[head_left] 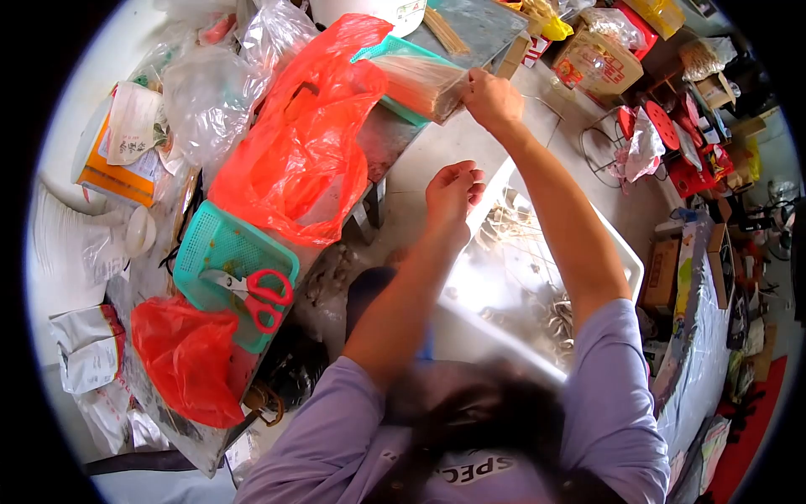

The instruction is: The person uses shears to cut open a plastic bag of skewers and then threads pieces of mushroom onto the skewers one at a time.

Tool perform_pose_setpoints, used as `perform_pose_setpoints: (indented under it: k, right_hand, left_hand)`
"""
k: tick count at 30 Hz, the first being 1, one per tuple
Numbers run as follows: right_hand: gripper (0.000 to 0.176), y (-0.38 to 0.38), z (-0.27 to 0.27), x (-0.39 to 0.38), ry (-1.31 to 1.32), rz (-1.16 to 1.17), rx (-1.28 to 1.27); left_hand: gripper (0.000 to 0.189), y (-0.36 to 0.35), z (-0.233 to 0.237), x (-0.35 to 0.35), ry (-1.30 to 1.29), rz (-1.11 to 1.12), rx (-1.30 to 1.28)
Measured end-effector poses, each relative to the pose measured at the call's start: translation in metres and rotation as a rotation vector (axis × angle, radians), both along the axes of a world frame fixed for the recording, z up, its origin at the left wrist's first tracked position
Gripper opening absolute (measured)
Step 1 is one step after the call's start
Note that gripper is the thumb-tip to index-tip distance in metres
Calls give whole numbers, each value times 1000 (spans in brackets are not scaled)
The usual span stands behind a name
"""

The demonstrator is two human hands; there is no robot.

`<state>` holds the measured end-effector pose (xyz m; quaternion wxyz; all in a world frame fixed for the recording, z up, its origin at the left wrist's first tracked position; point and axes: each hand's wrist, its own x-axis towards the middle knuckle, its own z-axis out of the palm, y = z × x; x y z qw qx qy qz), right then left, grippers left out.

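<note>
Right hand (pixel 494 99): closed on the near end of a bundle of thin sticks (pixel 417 77) that seems to be in clear wrap. Sticks lie over the upper teal basket (pixel 383 52), hiding most of its inside; gripped end reaches past the tabletop (pixel 390 126) edge.

Left hand (pixel 456 195): fingers part curled, beside the rim of a white tub (pixel 625 244), below the right hand in view. Palm side partly hidden; cannot tell whether anything small is held.

Tub: pale, thin, tangled pieces (pixel 550 315) inside, too small to identify. Both forearms cover parts of the rim; near end blurred and cut off by dark hair (pixel 495 412) and the shirt (pixel 327 433).

Large red bag (pixel 294 143): spread on the tabletop, touching the upper basket and covering part of the edge. Lower teal basket (pixel 197 239): red-handled scissors (pixel 267 296) lie across it, tips hard to make out. Small red bag (pixel 186 357) overlaps its near corner.

Room: strip of floor (pixel 407 181) between tabletop edge and tub, left forearm crossing nearer the body. Tabletop side crowded by bags and baskets.
</note>
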<state>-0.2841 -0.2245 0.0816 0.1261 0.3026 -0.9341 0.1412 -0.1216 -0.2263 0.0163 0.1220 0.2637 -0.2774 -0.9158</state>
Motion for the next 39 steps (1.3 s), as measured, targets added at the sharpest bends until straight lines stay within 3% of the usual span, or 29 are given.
perform_pose_setpoints:
  k: [8, 13, 21, 27, 31, 33, 36, 39]
  right_hand:
    - [18, 33, 19, 23, 253, 35, 21]
    - [22, 68, 33, 32, 238, -35, -12]
    - [26, 103, 29, 54, 100, -122, -72]
    - [27, 102, 30, 69, 82, -103, -40]
    - [30, 107, 23, 72, 168, -112, -1]
    - [32, 108, 22, 74, 188, -102, -7]
    - [33, 108, 23, 75, 192, -71, -20]
    - [30, 116, 23, 82, 125, -53, 37]
  left_hand:
    - [15, -2, -1, 1, 8, 0, 2]
    - [12, -1, 8, 1, -11, -12, 22]
    - [28, 9, 11, -46, 166, -138, 113]
    - [41, 6, 21, -69, 536, -324, 219]
    - [52, -3, 30, -109, 327, -133, 419]
    - [51, -7, 32, -121, 367, -135, 399]
    - [30, -24, 29, -146, 312, -230, 534]
    - [24, -27, 22, -150, 209, -218, 495]
